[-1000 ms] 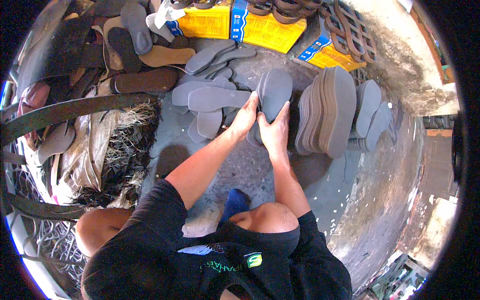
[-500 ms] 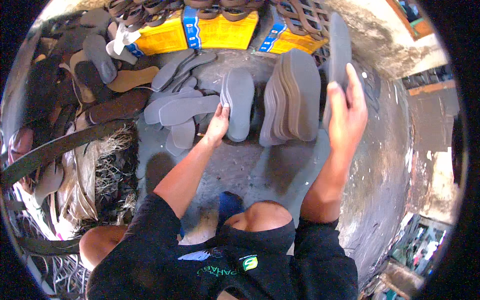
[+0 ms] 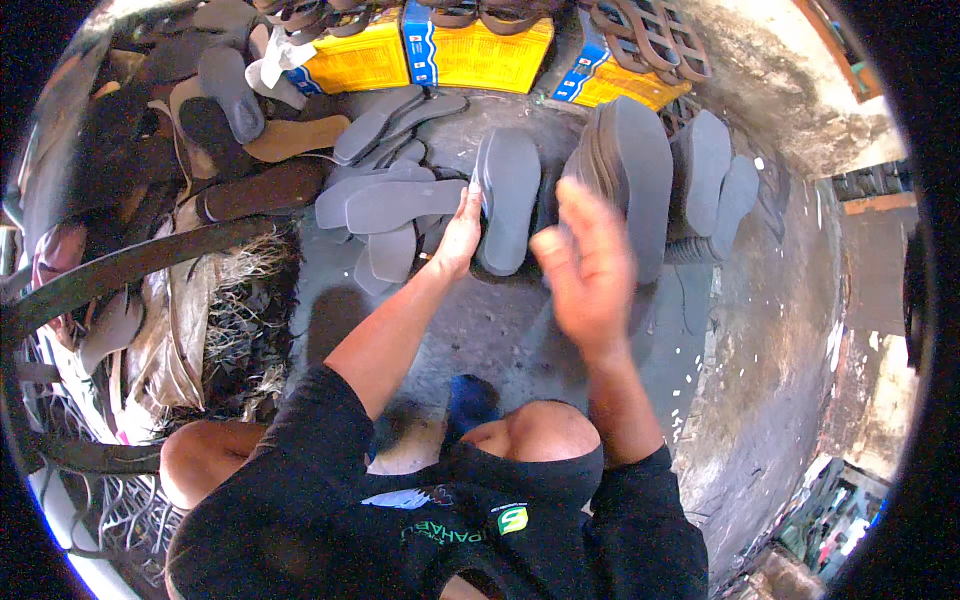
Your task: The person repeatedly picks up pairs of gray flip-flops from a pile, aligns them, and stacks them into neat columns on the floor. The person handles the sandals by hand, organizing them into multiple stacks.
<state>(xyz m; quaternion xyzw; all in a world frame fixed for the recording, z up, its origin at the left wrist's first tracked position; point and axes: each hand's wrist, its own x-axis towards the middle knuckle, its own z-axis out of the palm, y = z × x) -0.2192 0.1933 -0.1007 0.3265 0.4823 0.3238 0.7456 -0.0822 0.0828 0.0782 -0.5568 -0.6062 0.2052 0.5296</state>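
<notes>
My left hand (image 3: 460, 235) grips the left edge of a small upright batch of grey shoe soles (image 3: 511, 200); part of its fingers is hidden behind them. My right hand (image 3: 592, 275), blurred by motion and empty, is open with thumb and fingers apart. It hovers in front of a thicker stack of dark grey soles (image 3: 645, 190), covering that stack's lower left. Farther right, more grey soles (image 3: 702, 170) lean together in another group. Several loose soles (image 3: 400, 205) lie overlapping just left of my left hand.
Yellow and blue boxes (image 3: 480, 55) line the back, with brown strappy sandals (image 3: 650, 40) on top. A heap of dark soles and scraps (image 3: 255, 190) fills the left. A long dark strip (image 3: 140, 270) crosses there. A stained wall (image 3: 770, 70) bounds the back right.
My right hand has let go of the sole it held up at the right and moved left, toward the thick stack. My left hand stays at the small batch. The view has shifted slightly.
</notes>
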